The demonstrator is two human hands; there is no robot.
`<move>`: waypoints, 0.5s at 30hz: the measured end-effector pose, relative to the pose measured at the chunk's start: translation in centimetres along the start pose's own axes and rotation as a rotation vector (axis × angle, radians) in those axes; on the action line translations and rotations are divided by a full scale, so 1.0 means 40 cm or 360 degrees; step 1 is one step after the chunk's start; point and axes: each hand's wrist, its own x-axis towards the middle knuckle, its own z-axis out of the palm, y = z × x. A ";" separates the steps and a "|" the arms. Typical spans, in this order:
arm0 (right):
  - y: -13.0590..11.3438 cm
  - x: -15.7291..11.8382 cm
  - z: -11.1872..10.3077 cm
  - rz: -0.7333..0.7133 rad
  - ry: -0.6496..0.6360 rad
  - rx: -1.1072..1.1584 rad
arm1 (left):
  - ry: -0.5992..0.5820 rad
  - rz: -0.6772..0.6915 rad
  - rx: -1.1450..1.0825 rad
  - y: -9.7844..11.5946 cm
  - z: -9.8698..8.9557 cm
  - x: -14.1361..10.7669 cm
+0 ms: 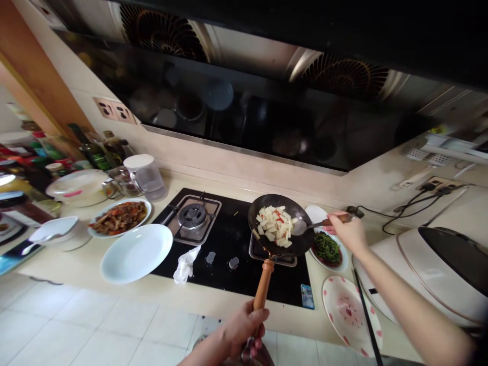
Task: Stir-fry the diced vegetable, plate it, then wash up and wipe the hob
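My left hand (244, 328) is wrapped round the wooden handle (264, 284) of a dark wok (297, 208), which sits on the right burner of the black stove. Pale sliced pieces of food with bits of red (275, 223) lie in the wok. In my right hand (346, 231) is the wooden-handled spatula (328, 221), its metal blade resting among the slices at the wok's right side. Just under that hand stands a plate of dark leafy greens (327, 249). Both hands are closed on their handles.
A pale empty plate (137, 253) overlaps the counter's left part, beside a dish of cooked meat (122, 217). White tissue (186, 265) lies on the stove's front edge. A polka-dot bowl (348, 311) with black chopsticks (366, 315) and a white rice cooker (434, 274) stand right. The range hood hangs overhead.
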 end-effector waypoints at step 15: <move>-0.147 0.036 -0.071 0.0155 -0.0384 -0.0385 | -0.0010 -0.0011 -0.0027 0.001 0.004 -0.002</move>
